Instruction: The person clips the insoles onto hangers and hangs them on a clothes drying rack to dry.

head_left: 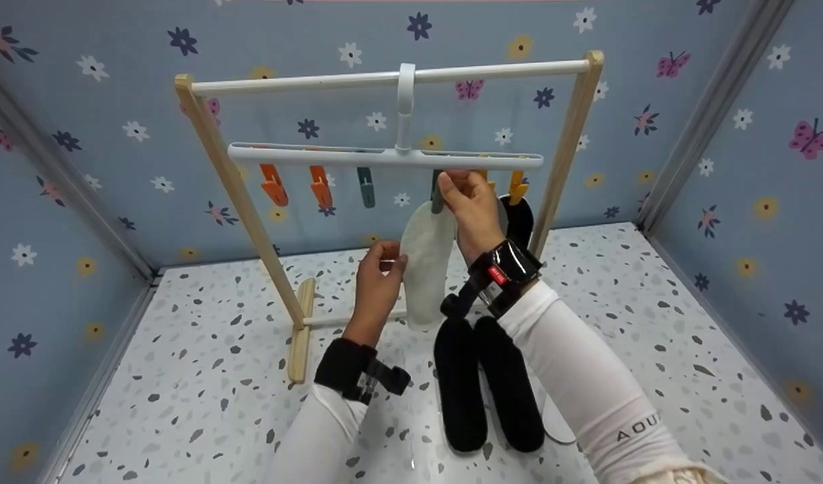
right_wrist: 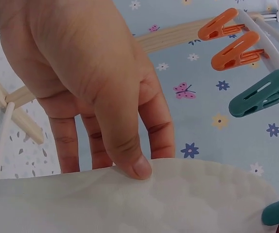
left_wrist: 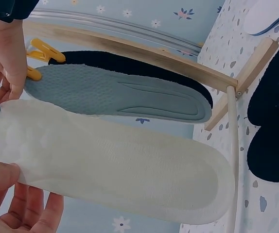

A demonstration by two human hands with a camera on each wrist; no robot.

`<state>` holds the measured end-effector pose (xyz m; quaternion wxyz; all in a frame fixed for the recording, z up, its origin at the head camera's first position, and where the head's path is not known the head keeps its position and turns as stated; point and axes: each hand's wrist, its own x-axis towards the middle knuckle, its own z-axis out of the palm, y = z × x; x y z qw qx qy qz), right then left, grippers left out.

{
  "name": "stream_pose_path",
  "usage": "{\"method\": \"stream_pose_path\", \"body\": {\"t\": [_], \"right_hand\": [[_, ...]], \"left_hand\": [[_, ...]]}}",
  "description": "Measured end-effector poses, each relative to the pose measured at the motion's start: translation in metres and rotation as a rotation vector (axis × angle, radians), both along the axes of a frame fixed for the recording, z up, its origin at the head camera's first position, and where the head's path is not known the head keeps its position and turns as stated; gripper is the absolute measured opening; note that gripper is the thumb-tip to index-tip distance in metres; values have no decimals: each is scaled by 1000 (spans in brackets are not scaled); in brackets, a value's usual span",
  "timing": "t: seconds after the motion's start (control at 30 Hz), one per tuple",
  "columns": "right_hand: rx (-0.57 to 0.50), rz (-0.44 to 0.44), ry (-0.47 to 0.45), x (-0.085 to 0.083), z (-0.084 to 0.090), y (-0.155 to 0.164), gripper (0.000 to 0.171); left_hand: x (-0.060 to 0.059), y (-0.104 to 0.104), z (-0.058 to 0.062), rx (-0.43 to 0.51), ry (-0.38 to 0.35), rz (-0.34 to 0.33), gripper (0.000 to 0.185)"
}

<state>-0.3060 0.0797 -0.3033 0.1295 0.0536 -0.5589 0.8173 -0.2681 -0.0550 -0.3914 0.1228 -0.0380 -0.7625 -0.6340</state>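
A pale, cream-white insole point(head_left: 426, 269) hangs upright, toe end up, under the white hanger point(head_left: 317, 157). My left hand point(head_left: 379, 279) pinches its left edge between thumb and fingers; the right wrist view shows this left hand point(right_wrist: 105, 102) large. At the insole's top, my right hand point(head_left: 475, 208) pinches a dark green clip point(head_left: 438, 195), whose lower end overlaps the insole. In the left wrist view the right hand point(left_wrist: 6, 53) is partly cut off. Beyond the cream insole hang a grey insole point(left_wrist: 115, 92) and a black insole point(left_wrist: 130, 65) by yellow clips point(left_wrist: 47, 50).
The hanger hooks over a rack's top rail point(head_left: 304, 82) between wooden posts point(head_left: 240, 202). Orange clips point(head_left: 321, 188) and another green clip point(head_left: 366, 188) hang at left. Two black insoles point(head_left: 460, 383) lie on the speckled surface point(head_left: 203, 376), with a white insole point(head_left: 558, 422) beside them.
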Motion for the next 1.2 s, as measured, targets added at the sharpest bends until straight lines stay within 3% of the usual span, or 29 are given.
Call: {"method": "stream_pose_path", "body": {"t": [0.7,1.2], "right_hand": [[10,-13,56,2,-5,-4,9],[78,-32,13,5,-11,-3,30]], "left_hand": [[3,-1,-1,0,9,7,16],[6,-9,-19,-10,36,10,18]]}}
